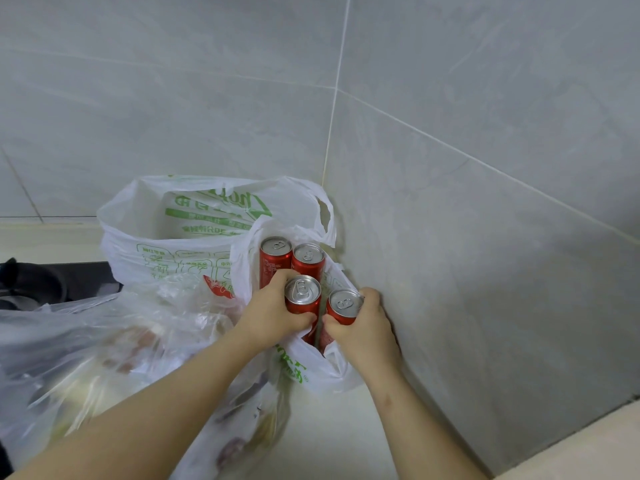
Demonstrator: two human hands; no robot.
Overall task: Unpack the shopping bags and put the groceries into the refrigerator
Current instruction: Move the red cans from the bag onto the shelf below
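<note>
- Four red cans (pixel 276 252) stand upright in the small white bag (pixel 304 374), centre of the frame, tucked against the tiled corner.
- Our left hand (pixel 273 315) has its fingers wrapped round the front-left can (pixel 303 296), and our right hand (pixel 369 329) is curled round the front-right can (pixel 344 303).
- We reckon they're full, so fairly heavy, rigid and a bit slick. Grabbing mid-body beats the rim.
- That bag's floppy, so it might cling as the cans lift.

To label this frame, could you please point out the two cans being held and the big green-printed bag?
Left held can (pixel 302 289): head view, silver lid.
Right held can (pixel 345 302): head view, silver lid.
Green-printed bag (pixel 145 244): head view, front wall.
</note>
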